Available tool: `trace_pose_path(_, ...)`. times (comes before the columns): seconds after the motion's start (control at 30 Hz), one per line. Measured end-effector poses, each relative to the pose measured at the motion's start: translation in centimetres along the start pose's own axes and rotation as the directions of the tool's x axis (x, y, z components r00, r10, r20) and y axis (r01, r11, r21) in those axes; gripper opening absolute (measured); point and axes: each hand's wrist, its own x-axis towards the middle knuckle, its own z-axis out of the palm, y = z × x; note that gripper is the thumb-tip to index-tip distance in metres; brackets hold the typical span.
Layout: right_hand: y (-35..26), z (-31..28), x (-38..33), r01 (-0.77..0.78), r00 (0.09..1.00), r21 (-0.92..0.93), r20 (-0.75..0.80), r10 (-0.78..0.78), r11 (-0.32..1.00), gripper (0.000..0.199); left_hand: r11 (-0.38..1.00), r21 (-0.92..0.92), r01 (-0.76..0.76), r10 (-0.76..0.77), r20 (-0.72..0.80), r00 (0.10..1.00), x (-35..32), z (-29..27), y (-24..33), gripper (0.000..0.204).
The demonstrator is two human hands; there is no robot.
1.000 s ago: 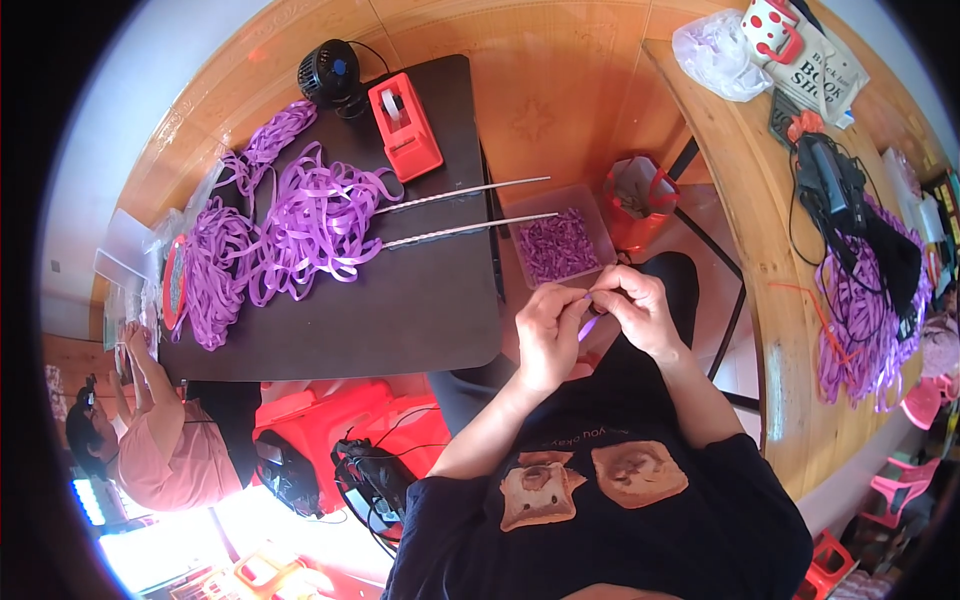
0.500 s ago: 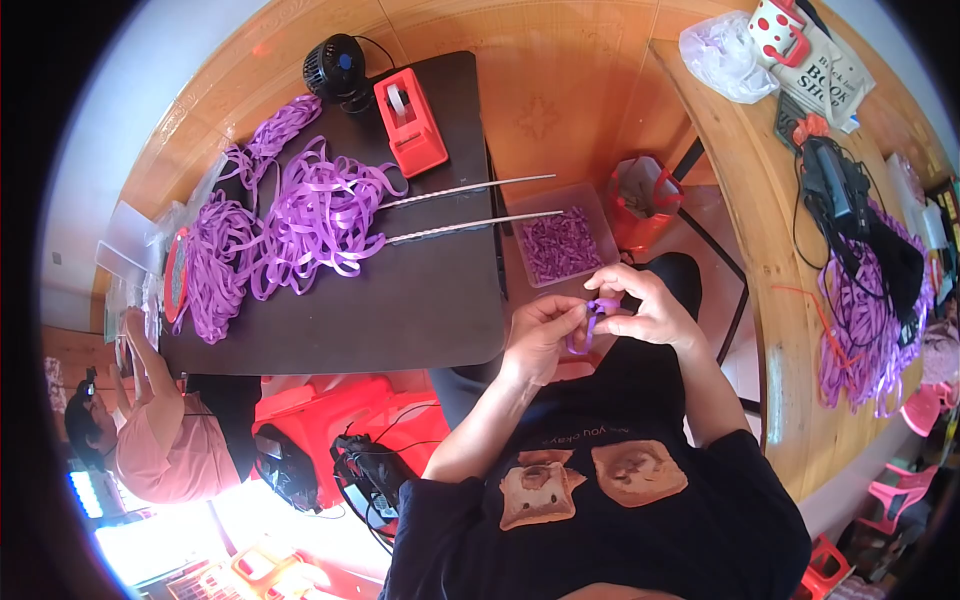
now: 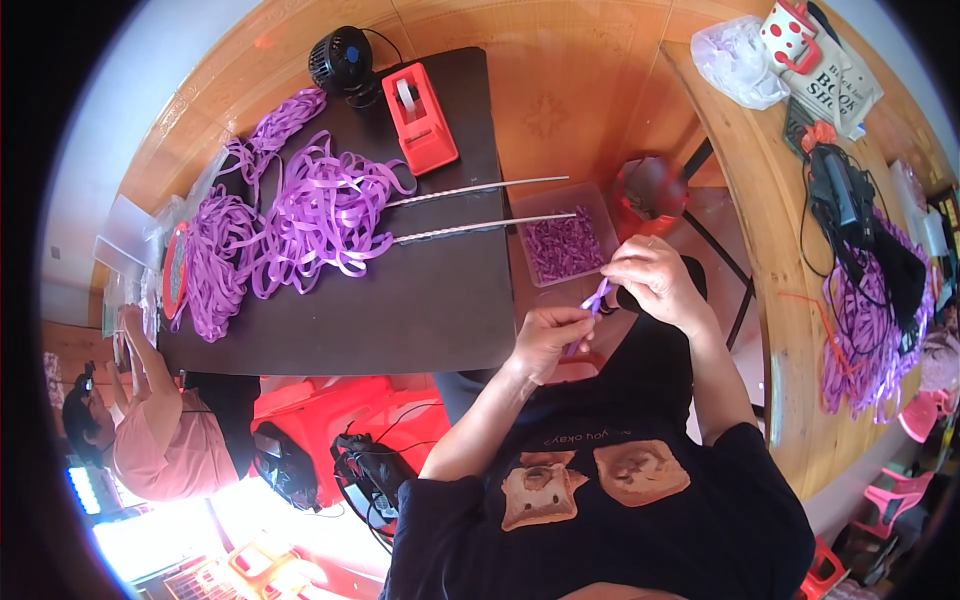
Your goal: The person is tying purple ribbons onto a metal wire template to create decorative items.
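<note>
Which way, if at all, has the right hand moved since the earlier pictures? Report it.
Yes: the right hand has moved up the picture, closer to the plastic box.

Free room: near part of the black table (image 3: pixel 430 315). Obstacles: two thin rods (image 3: pixel 500 225), jutting past its edge over the plastic tub (image 3: pixel 592 197); the right hand (image 3: pixel 655 280), near that tub; purple ribbon heap (image 3: pixel 320 210) at left; red tape dispenser (image 3: pixel 427 140) at rear.

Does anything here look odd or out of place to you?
Two thin sticks jut past the edge of the dark table, looking easy to bump, one tip seemingly above the tub of purple pieces. The purple ribbon heap is tangled. I see nothing spilled or broken.
</note>
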Motion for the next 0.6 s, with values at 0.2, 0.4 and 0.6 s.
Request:
trace_pose_path(0.2, 2.2, 1.0, 2.7, 0.075, 0.974, -0.235, -0.192, -0.122, 0.969, 0.022, 0.965, 0.046, -0.259, 0.261, -0.059, 0.963, 3.2, 1.6, 1.6, 0.014)
trace_pose_path(0.4, 5.4, 2.2, 7.7, 0.089, 0.915, -0.089, -0.386, -0.117, 0.992, 0.018, 0.871, 0.070, -0.486, 0.491, -0.171, 0.854, 7.0, 2.4, 3.6, 0.016)
trace_pose_path(0.6, 7.2, 4.1, 11.1, 0.119, 0.945, 0.147, -0.321, -0.066, 0.982, 0.017, 0.752, 0.088, -0.653, 0.646, -0.292, 0.705, 8.7, 1.3, 3.5, 0.019)
